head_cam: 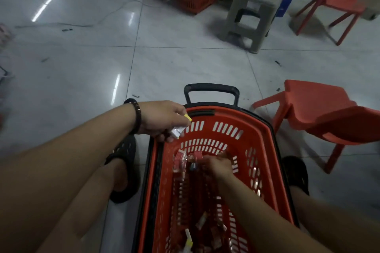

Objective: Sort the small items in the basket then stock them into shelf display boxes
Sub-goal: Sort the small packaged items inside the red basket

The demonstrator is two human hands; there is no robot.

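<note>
Over the basket [265, 129] rim's far-left corner, our left hand [162, 119] is pinched on a few small packets [177, 131]. Down at the basket's far end, our right hand [216, 163] closes its grip around red sachets [180, 158]. We judge them light, crinkly and slippery, best pinched by the edges.

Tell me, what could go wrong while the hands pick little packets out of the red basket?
The left hand holds several small packets bunched over the red plastic basket's rim; one might slip onto the grey tiled floor. The right hand digs among small red-wrapped items deep inside, so different kinds could get mixed in the dim light.
</note>
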